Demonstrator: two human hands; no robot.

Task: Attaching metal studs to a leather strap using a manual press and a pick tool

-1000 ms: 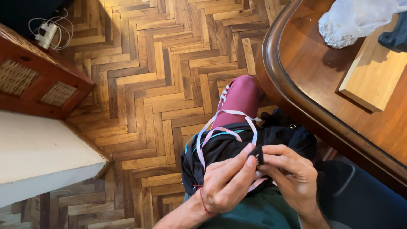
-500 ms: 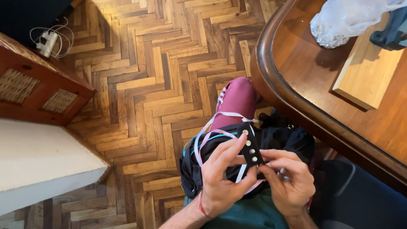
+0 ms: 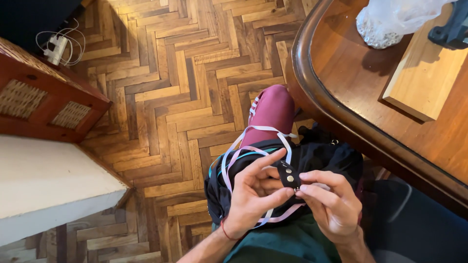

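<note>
Left hand: our left hand [image 3: 253, 195] pinches the black snap tab [image 3: 288, 176] between thumb and fingers.
Right hand: our right hand [image 3: 331, 204] closes its fingertips on the tab's lower end.
Change: half a second ago the tab stood upright by the left fingers; now it is tilted, both hands on it.
Tab location: over the black garment [image 3: 321, 156] on the lap, pastel ribbons [image 3: 234, 156] looped around.
Nearby: maroon shoe [image 3: 273, 109], wooden table [image 3: 351, 97].

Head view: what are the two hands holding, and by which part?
Both the left hand and the right hand pinch a small black strap tab with metal snaps at its lower end, over black fabric.
</note>
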